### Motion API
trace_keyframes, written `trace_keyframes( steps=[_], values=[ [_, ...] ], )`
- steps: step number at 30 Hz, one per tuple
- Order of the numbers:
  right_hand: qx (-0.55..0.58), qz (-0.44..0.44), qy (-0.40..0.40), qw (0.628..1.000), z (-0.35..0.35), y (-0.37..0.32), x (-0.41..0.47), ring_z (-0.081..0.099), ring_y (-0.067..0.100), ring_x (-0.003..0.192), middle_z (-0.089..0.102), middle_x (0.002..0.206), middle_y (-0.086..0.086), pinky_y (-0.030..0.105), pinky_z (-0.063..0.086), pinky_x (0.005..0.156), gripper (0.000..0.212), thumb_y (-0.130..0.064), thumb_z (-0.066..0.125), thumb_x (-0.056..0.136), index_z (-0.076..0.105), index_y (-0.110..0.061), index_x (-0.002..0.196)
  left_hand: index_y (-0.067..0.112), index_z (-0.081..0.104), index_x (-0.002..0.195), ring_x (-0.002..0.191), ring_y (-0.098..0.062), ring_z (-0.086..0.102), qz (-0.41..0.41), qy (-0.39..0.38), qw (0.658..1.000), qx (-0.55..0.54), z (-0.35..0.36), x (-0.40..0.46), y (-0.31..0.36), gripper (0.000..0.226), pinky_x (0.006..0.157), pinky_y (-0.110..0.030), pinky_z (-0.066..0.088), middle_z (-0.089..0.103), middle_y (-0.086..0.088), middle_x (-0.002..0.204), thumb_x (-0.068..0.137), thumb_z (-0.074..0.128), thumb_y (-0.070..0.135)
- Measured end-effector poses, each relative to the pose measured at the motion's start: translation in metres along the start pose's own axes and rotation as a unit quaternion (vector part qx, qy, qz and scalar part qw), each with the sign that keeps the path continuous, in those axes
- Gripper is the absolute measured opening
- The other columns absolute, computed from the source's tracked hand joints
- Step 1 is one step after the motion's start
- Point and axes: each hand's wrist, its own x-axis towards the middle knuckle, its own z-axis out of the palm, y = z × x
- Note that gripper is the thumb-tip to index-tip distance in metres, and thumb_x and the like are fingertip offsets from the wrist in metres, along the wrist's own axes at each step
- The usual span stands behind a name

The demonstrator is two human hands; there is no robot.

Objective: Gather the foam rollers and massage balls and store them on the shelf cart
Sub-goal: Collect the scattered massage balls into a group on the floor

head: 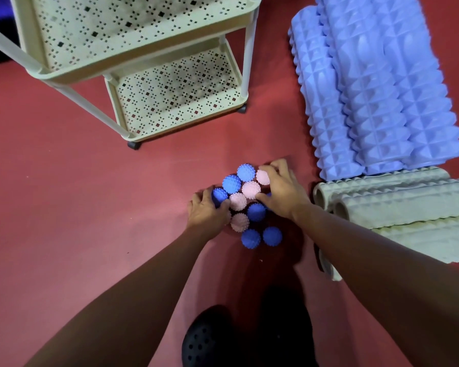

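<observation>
Foam rollers, blue (376, 86): three knobbly ones are lying side by side on the red floor (64, 207) at upper right, well apart from both hands.
Foam rollers, pale (408, 205): ridged grey-cream ones are lying crosswise just below the blue ones, hollow ends facing the balls.
Shelf cart (143, 62): cream, perforated, standing on castors at upper left; both visible shelves are sitting bare.
Massage balls (247, 205): spiky blue and pink ones are clustering on the floor between the hands, below the cart.
Right hand (281, 189): fingers are curling over the cluster's right side, gripping a pink ball (263, 177) at the top.
Left hand (210, 211): fingers are wrapping round a blue ball (219, 196) at the left edge.
Black shoe (204, 337): showing at the bottom.
</observation>
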Motion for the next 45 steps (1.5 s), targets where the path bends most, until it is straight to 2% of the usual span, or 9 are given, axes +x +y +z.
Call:
trace_keyframes(
  steps=[6, 12, 17, 20, 23, 28, 33, 39, 45],
  values=[
    [0.002, -0.019, 0.012, 1.000, 0.004, 0.002, -0.005, 0.045, 0.030, 0.121, 0.033, 0.140, -0.001, 0.044, 0.042, 0.107, 0.067, -0.033, 0.074, 0.083, 0.045, -0.030, 0.144, 0.029, 0.033, 0.156, 0.138, -0.034, 0.034, 0.010, 0.002, 1.000, 0.007, 0.002, 0.002, -0.002, 0.068, 0.119, -0.042, 0.025, 0.039, -0.013, 0.144, 0.095, 0.057, 0.049],
    [-0.064, -0.029, 0.021, 0.997, -0.012, -0.002, -0.009, 0.046, 0.031, 0.119, 0.036, 0.145, 0.001, 0.048, 0.043, 0.103, 0.063, -0.041, 0.070, 0.086, 0.046, -0.029, 0.143, 0.019, 0.038, 0.152, 0.138, -0.033, 0.038, 0.023, 0.044, 0.998, 0.026, -0.006, 0.003, 0.004, 0.065, 0.116, -0.047, 0.032, 0.041, -0.013, 0.145, 0.098, 0.054, 0.051],
    [-0.080, -0.050, 0.062, 0.994, -0.062, -0.032, -0.045, 0.060, 0.037, 0.113, 0.055, 0.139, 0.010, 0.047, 0.048, 0.099, 0.050, -0.033, 0.060, 0.088, 0.059, -0.016, 0.135, 0.021, 0.048, 0.143, 0.128, -0.035, 0.048, 0.090, 0.058, 0.987, 0.120, -0.048, -0.049, 0.041, 0.070, 0.107, -0.047, 0.039, 0.049, -0.008, 0.142, 0.090, 0.031, 0.064],
    [-0.075, -0.065, 0.056, 0.993, -0.120, -0.065, -0.080, 0.059, 0.038, 0.121, 0.054, 0.146, 0.014, 0.047, 0.046, 0.103, 0.049, -0.024, 0.061, 0.092, 0.058, -0.012, 0.139, 0.023, 0.048, 0.144, 0.128, -0.031, 0.047, 0.141, 0.060, 0.977, 0.150, -0.094, -0.111, 0.074, 0.080, 0.107, -0.045, 0.038, 0.049, -0.004, 0.144, 0.085, 0.020, 0.068],
    [-0.077, -0.047, 0.008, 0.996, -0.188, -0.107, -0.120, 0.043, 0.032, 0.140, 0.033, 0.164, 0.003, 0.042, 0.030, 0.117, 0.053, -0.034, 0.049, 0.102, 0.042, -0.022, 0.153, 0.021, 0.050, 0.143, 0.127, -0.030, 0.050, 0.181, 0.087, 0.968, 0.153, -0.147, -0.173, 0.108, 0.076, 0.107, -0.045, 0.040, 0.050, -0.002, 0.145, 0.088, 0.022, 0.066],
    [-0.051, -0.050, 0.062, 0.996, -0.274, -0.167, -0.192, 0.029, 0.025, 0.150, 0.024, 0.167, -0.004, 0.039, 0.020, 0.124, 0.054, -0.041, 0.043, 0.105, 0.036, -0.025, 0.157, 0.020, 0.045, 0.149, 0.135, -0.029, 0.047, 0.223, 0.138, 0.954, 0.147, -0.230, -0.252, 0.167, 0.072, 0.113, -0.044, 0.038, 0.048, -0.004, 0.149, 0.094, 0.028, 0.062],
    [-0.036, -0.091, 0.143, 0.985, -0.300, -0.194, -0.255, 0.028, 0.018, 0.151, 0.027, 0.166, -0.004, 0.037, 0.021, 0.124, 0.053, -0.042, 0.044, 0.105, 0.037, -0.027, 0.156, 0.024, 0.045, 0.150, 0.142, -0.027, 0.042, 0.328, 0.180, 0.906, 0.199, -0.257, -0.312, 0.187, 0.068, 0.116, -0.048, 0.037, 0.043, -0.004, 0.155, 0.097, 0.027, 0.064],
    [-0.064, -0.105, 0.180, 0.976, -0.312, -0.198, -0.338, 0.032, 0.019, 0.150, 0.031, 0.165, -0.002, 0.038, 0.025, 0.122, 0.054, -0.043, 0.043, 0.105, 0.038, -0.026, 0.155, 0.026, 0.047, 0.150, 0.143, -0.023, 0.040, 0.363, 0.215, 0.892, 0.159, -0.257, -0.390, 0.178, 0.057, 0.117, -0.043, 0.035, 0.044, -0.001, 0.155, 0.102, 0.042, 0.056],
    [-0.110, -0.110, 0.179, 0.972, -0.315, -0.202, -0.388, 0.032, 0.019, 0.150, 0.026, 0.167, -0.005, 0.038, 0.029, 0.119, 0.055, -0.046, 0.041, 0.105, 0.033, -0.029, 0.157, 0.030, 0.041, 0.153, 0.146, -0.022, 0.036, 0.382, 0.241, 0.880, 0.146, -0.262, -0.444, 0.164, 0.058, 0.118, -0.040, 0.031, 0.036, -0.001, 0.161, 0.102, 0.043, 0.057]
  ],
)
